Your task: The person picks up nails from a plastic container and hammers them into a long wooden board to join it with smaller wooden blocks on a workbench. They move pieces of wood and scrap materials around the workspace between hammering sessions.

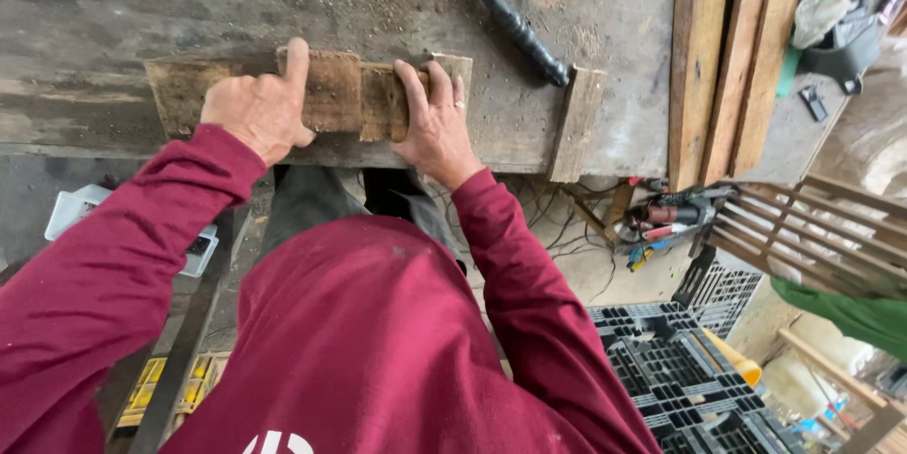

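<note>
Head view, looking down: my left hand [257, 112] lies flat on a weathered board [331, 93] at the near edge of the tabletop [113, 29], fingers together, index finger stretched toward the far edge, pressing rather than gripping. My right hand [433, 123] rests on the same board just right of the left, fingers slightly spread and curled over a darker wooden block [385, 102] that sits on the board; neither hand is clamped around anything. A claw hammer [496, 8] lies beyond the right fingers, well apart and untouched. A short wood offcut [574, 123] stands to their right, and long planks [732, 48] lie further right. I judge the main risk to be the board sliding off the near edge, since it overhangs slightly and only downward pressure holds it; rough, splintered grain under bare fingers could also snag skin.
</note>
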